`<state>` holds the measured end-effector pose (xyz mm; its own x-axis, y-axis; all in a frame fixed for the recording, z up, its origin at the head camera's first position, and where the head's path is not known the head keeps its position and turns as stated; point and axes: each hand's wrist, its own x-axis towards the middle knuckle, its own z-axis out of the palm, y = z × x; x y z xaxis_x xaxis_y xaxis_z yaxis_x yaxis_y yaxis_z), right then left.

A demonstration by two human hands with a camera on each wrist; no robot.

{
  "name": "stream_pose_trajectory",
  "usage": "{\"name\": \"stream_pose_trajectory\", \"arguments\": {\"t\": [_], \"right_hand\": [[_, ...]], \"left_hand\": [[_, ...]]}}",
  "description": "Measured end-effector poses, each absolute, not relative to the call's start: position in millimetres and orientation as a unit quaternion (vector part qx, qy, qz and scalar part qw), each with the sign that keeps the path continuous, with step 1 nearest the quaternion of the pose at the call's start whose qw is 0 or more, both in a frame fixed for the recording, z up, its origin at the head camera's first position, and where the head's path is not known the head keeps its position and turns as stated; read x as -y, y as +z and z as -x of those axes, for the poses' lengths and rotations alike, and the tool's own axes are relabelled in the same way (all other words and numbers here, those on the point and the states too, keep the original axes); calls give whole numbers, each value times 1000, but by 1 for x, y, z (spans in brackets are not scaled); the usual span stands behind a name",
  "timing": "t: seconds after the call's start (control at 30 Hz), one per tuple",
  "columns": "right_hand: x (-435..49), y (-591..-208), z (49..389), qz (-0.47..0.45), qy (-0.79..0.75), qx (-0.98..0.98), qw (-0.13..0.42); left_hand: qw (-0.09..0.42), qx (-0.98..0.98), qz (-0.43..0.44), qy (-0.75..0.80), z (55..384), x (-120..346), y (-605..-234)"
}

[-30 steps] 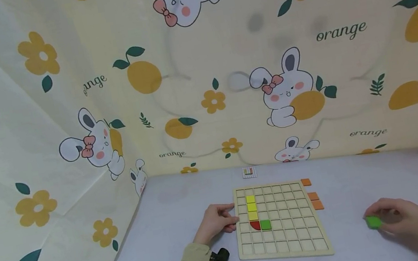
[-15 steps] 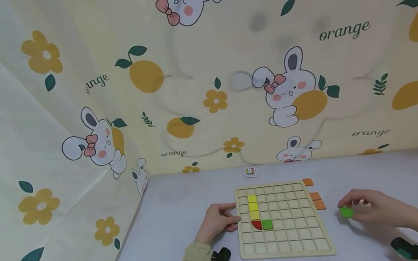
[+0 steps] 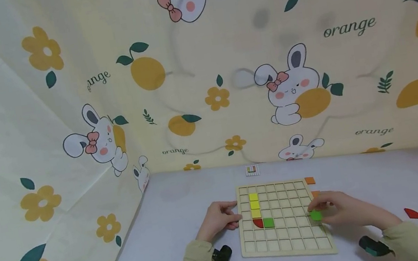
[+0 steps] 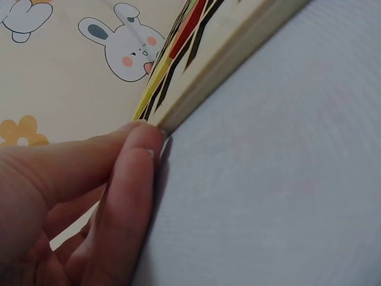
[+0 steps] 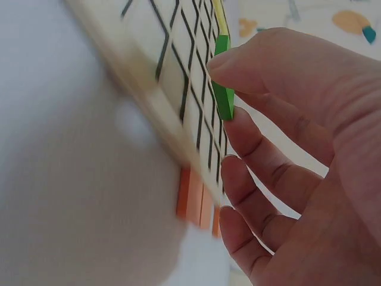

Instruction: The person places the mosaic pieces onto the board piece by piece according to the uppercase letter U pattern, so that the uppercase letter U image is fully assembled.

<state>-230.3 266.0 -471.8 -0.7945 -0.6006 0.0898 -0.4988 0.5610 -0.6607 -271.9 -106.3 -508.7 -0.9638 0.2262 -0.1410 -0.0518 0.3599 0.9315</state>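
Observation:
A pale wooden grid board (image 3: 292,241) lies on the table. My left hand (image 3: 217,216) rests at its left edge, thumb and fingertips touching the rim. Over the board's right edge, my right hand (image 3: 346,207) pinches a green tile (image 3: 315,215) between thumb and index finger; the right wrist view shows this tile (image 5: 224,80) edge-on with the other fingers loosely bent below. Three yellow square tiles (image 3: 254,205) form a column in the grid. Below them sits a red quarter-round tile (image 3: 258,223), with a green square tile (image 3: 268,223) to its right.
Orange tiles (image 3: 310,180) lie along the board's right side, partly hidden by the right hand. A red curved tile (image 3: 413,213) lies farther right. Behind the board is a small card (image 3: 252,170) with a coloured grid pattern. A printed cloth (image 3: 200,127) hangs behind the table.
My right hand has moved left with the green tile, from the open table at the right to above the board's right edge, uncovering the red curved tile. The left hand stays at the board.

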Motion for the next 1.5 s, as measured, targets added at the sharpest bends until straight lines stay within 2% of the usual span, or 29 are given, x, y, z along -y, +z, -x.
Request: {"name": "stream_pose_trajectory", "arguments": {"t": [0.13, 0.27, 0.43, 0.63, 1.5], "right_hand": [[-249, -477, 234, 349, -362, -863, 58], [-232, -481, 238, 367, -384, -844, 72], [-215, -485, 240, 361, -396, -839, 90], [-199, -486, 242, 360, -391, -843, 87], [-178, -485, 243, 326, -378, -862, 91]], "left_hand": [[124, -817, -55, 561, 272, 105, -509], [122, -819, -57, 558, 272, 104, -508], [123, -818, -55, 559, 271, 104, -507], [126, -817, -54, 561, 270, 104, -506], [122, -816, -58, 562, 270, 107, -505]]}}
